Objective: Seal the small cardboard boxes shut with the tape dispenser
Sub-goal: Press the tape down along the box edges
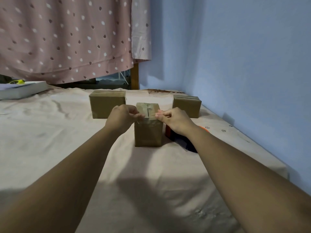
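We pinch the box top w/ left hand & right hand — tape dispenser just right of it, nearer our right.

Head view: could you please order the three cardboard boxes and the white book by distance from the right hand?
From the right hand:
1. Centre box, pinched at its top.
2. Back-right box, just behind.
3. Back-left box, opposite side.
4. White book, far left.
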